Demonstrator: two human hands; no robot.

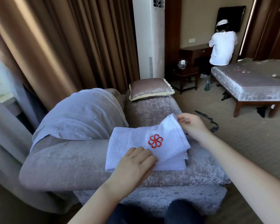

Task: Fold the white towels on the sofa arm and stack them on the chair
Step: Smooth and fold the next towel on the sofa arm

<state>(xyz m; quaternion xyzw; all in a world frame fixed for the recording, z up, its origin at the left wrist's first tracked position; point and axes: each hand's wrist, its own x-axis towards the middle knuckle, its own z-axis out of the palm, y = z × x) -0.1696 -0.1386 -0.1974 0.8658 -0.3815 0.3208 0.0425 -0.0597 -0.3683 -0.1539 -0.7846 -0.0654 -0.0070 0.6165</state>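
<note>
A white towel (132, 143) with a red embroidered flower logo lies on the grey velvet sofa arm (68, 160), with more white towel layers showing under its right edge. My left hand (134, 164) presses its straight fingers on the towel's near edge. My right hand (191, 125) pinches the towel's far right corner and lifts it off the arm. The sofa's seat (152, 109) lies beyond the towels.
A pale sheet (81, 115) drapes the sofa back. A velvet cushion (150, 88) sits at the seat's far end. A padded bench (252, 88), a dark side table (184, 75) and a person in white (221, 46) stand at the back right. Curtains hang at left.
</note>
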